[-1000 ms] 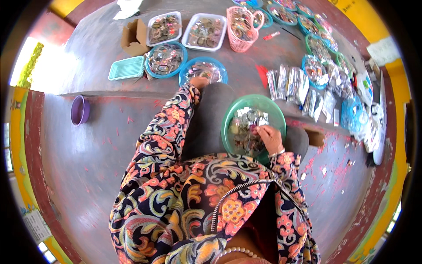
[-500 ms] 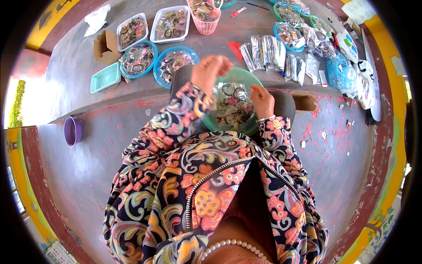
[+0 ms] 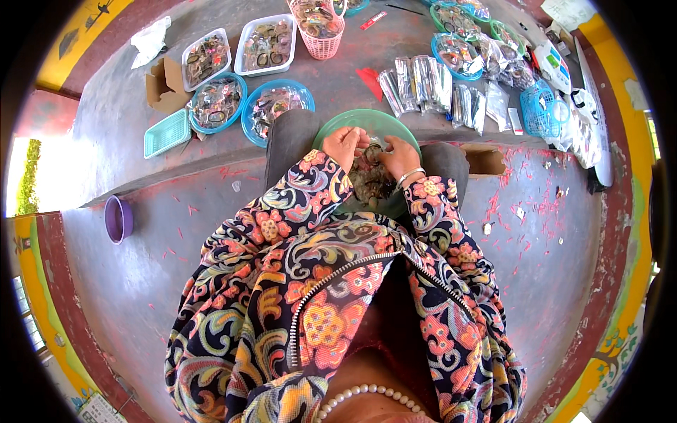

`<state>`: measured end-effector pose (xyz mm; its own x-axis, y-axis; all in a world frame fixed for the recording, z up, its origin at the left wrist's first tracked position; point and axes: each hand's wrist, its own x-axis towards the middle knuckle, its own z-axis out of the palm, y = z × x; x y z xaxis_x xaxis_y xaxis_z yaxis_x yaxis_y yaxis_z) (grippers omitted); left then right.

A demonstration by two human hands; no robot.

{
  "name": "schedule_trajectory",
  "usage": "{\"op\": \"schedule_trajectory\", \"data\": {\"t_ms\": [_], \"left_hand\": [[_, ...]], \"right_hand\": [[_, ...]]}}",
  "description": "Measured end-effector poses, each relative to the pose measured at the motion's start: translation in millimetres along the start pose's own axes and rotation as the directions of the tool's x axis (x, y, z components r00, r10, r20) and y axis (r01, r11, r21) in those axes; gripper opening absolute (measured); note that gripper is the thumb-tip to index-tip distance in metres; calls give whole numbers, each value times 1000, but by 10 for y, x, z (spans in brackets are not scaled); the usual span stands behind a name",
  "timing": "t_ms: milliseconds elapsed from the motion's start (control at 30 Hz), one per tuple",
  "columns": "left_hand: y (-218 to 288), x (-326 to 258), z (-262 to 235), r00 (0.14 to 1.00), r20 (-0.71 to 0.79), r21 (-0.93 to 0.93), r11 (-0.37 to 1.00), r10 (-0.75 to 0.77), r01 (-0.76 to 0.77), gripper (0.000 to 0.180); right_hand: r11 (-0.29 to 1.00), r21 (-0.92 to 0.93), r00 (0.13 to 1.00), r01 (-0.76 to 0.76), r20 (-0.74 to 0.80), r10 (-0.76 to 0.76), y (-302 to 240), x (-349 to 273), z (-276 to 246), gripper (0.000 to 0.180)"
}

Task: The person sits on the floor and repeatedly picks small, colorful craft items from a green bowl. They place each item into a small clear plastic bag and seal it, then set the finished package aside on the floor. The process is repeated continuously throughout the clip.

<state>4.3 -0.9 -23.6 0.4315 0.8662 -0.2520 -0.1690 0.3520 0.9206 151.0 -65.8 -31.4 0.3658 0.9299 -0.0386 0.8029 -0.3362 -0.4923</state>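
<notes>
A translucent green basin [image 3: 367, 118] rests between my knees, holding small clear packets [image 3: 372, 185] with dark rings and other small pieces. Over its left side, my left hand [image 3: 343, 146] has its fingers drawn together in a pinch; whatever they hold is too small to name. My right hand [image 3: 400, 158], with a bangle at the wrist, is over the basin's right side. Its fingers curl down beside the packets, and what lies between them is hidden. The two hands face each other, a small gap apart.
Ahead on the grey ledge are blue bowls [image 3: 243, 106], white trays [image 3: 242, 68] and a pink basket [image 3: 323, 48], all with packets. Bundles of clear sleeves [image 3: 416, 84] lie right of them, near a blue basket [image 3: 539, 116]. A purple tub [image 3: 118, 218] stands at left.
My left hand has come down from above the basin's far left rim to its left side. My right hand has moved inward and lower, toward the packets.
</notes>
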Motion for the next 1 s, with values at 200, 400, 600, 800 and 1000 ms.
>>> {"op": "schedule_trajectory", "data": {"t_ms": [200, 400, 600, 800, 1000], "left_hand": [[-2, 3, 18, 1000, -17, 18, 1000, 26, -26, 20], [31, -5, 11, 999, -38, -25, 999, 28, -28, 21], [120, -18, -26, 984, -84, -10, 987, 159, -161, 21], [57, 32, -72, 953, -72, 29, 955, 295, -294, 25], [82, -15, -69, 963, 261, -122, 987, -66, 100, 29]], "right_hand": [[992, -97, 995, -82, 57, 88, -217, 39, -54, 35], [992, 113, 998, -57, 34, 54, -207, 9, -89, 24], [911, 410, 993, 29, -119, 22, -121, -46, -112, 16], [222, 950, 959, -221, 171, 225, -223, -103, -269, 6], [107, 955, 946, -276, 250, 206, -155, -108, -280, 10]]}}
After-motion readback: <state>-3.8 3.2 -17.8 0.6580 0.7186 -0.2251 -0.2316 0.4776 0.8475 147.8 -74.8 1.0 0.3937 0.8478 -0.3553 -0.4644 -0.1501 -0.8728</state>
